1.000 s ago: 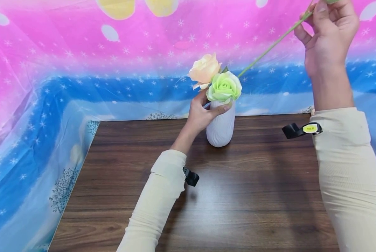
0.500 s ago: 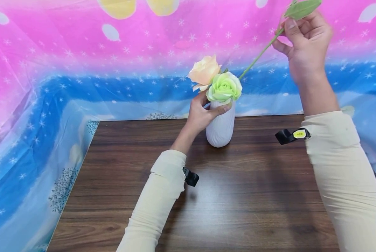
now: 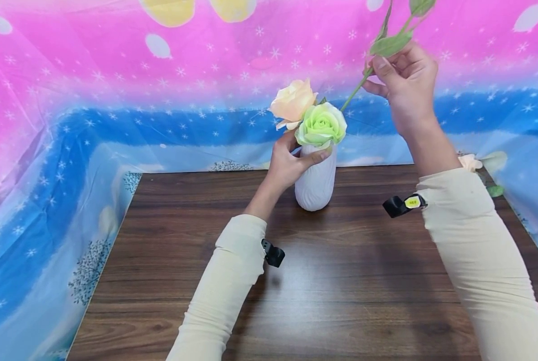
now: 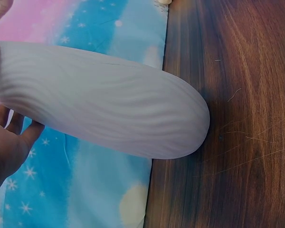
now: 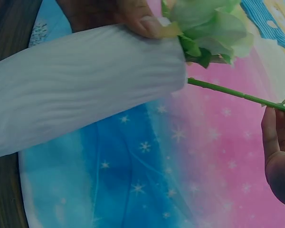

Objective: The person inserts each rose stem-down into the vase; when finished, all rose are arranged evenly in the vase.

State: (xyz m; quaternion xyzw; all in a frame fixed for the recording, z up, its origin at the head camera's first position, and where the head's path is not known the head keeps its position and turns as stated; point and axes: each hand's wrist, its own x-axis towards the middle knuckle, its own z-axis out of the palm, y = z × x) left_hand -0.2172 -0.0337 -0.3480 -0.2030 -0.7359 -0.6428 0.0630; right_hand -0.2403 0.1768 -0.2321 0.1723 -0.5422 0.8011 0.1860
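A white ribbed vase (image 3: 315, 180) stands at the back middle of the dark wooden table (image 3: 323, 281). My left hand (image 3: 291, 161) grips its neck. In it sit a peach rose (image 3: 292, 100) and a green rose (image 3: 320, 124). My right hand (image 3: 401, 82) pinches a long green stem (image 3: 353, 93) with leaves (image 3: 389, 44), high to the vase's right; the stem's lower end goes into the vase mouth. In the right wrist view the stem (image 5: 232, 92) enters the vase (image 5: 85, 109) beside the green rose (image 5: 209, 28). The left wrist view shows the vase body (image 4: 99, 109) on the table.
A pink and blue starred cloth (image 3: 93, 100) hangs behind and drapes down the table's left side. At the far right edge lie a pale flower (image 3: 469, 162) and a green leaf (image 3: 495, 190). Black wrist straps (image 3: 399, 204) sit on both sleeves.
My right hand has come down and to the left along the stem, and the stem has slid deeper into the vase. The left hand and vase have stayed still.
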